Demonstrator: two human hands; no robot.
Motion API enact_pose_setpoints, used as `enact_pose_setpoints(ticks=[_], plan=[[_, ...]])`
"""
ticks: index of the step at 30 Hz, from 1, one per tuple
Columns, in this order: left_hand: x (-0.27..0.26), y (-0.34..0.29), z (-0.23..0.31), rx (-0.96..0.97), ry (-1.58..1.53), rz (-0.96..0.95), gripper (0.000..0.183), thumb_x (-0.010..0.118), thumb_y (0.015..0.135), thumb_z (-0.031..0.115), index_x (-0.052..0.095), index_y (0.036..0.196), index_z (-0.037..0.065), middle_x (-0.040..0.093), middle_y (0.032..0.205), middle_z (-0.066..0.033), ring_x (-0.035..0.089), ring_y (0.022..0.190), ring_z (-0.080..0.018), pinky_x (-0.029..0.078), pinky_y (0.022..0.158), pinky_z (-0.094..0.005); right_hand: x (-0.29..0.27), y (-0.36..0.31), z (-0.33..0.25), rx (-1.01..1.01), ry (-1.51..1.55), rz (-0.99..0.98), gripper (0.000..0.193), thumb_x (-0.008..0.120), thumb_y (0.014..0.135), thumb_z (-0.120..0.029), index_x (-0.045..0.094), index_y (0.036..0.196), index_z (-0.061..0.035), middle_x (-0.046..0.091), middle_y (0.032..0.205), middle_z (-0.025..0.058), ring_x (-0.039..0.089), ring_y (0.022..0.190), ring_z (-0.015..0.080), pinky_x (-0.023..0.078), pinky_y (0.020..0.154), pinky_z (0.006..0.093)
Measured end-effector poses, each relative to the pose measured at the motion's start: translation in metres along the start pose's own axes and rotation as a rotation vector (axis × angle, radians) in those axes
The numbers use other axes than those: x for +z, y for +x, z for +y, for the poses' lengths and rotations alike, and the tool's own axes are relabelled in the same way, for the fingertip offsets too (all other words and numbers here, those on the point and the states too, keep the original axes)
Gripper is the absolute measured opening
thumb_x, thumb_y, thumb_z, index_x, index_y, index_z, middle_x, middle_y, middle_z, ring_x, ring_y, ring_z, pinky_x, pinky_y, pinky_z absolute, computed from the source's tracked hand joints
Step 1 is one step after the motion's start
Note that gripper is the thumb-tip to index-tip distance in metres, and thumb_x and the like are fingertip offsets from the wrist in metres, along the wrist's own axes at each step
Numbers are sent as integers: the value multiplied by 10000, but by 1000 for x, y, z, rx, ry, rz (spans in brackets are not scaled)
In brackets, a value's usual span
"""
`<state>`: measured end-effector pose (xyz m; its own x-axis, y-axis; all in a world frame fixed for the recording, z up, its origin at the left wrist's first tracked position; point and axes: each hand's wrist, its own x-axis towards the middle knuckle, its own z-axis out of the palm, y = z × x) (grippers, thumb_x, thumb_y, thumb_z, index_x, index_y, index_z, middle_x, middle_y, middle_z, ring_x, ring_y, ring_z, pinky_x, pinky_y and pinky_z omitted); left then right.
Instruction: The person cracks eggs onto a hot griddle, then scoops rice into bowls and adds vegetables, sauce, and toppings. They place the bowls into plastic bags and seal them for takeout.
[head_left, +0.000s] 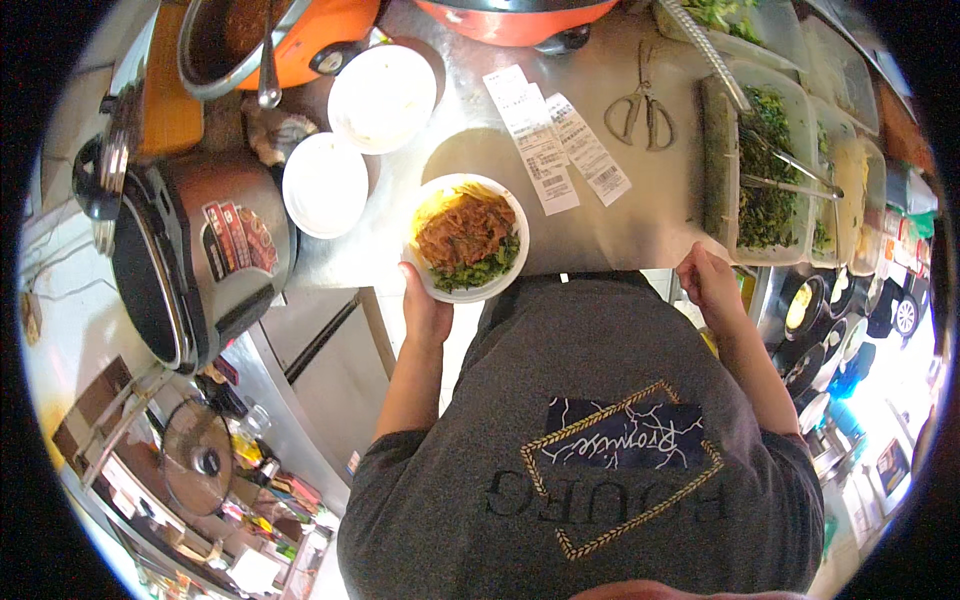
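My left hand (pixel 427 312) grips a white bowl (pixel 520 258) from its lower left side, at the near edge of the metal counter. In the bowl lie saucy brown meat (pixel 465 228), chopped green vegetables (pixel 472 274) and something yellow along the upper rim. My right hand (pixel 712 285) is closed with its fingers curled, and nothing shows in it. It is just beside the counter's edge, near a clear container (pixel 727 205) of chopped greens. Two more white bowls (pixel 382 98) (pixel 325 185) stand left of the held one.
Printed paper slips (pixel 540 145) and scissors (pixel 641 118) lie on the metal counter (pixel 670 190). Metal tongs (pixel 790 175) rest over the greens at right. A rice cooker (pixel 215 255) stands at left. Orange pots (pixel 310 45) (pixel 520 18) are along the far side, one with a ladle (pixel 268 70).
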<state>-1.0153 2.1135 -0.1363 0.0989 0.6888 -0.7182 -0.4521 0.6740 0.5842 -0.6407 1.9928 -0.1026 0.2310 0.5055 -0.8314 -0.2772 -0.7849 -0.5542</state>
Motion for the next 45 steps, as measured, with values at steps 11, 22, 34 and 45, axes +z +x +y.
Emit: enact_pose_setpoints(ticks=[11, 22, 34, 45], plan=[[79, -13, -10, -165, 305, -82, 642, 185, 991, 491, 327, 1369, -8, 421, 1378, -168, 413, 1272, -284, 318, 1075, -401, -26, -73, 60, -147, -53, 171, 152, 546, 918, -144, 629, 1026, -74, 554, 744, -35, 434, 599, 27, 359, 539, 178], [185, -98, -126, -205, 412, -426, 625, 222, 986, 507, 273, 1421, 61, 350, 1434, -147, 361, 1310, -296, 293, 1095, -444, -167, -167, 139, -431, -7, 454, 179, 573, 898, -115, 648, 1023, -12, 623, 862, 35, 562, 793, 106, 453, 692, 257], [313, -175, -308, -243, 550, -626, 623, 284, 971, 530, 276, 1433, 112, 353, 1450, -87, 361, 1319, -263, 294, 1095, -418, -361, -110, 176, -428, -530, 897, 315, 608, 860, -353, 677, 948, -59, 624, 970, 82, 611, 919, 247, 499, 787, 356], [337, -135, -367, -221, 554, -554, 637, 302, 960, 544, 289, 1427, 110, 344, 1454, -66, 344, 1326, -235, 291, 1093, -406, -368, -27, 143, -361, -365, 765, 218, 599, 814, -308, 624, 950, -139, 665, 864, 124, 641, 830, 308, 509, 721, 417]])
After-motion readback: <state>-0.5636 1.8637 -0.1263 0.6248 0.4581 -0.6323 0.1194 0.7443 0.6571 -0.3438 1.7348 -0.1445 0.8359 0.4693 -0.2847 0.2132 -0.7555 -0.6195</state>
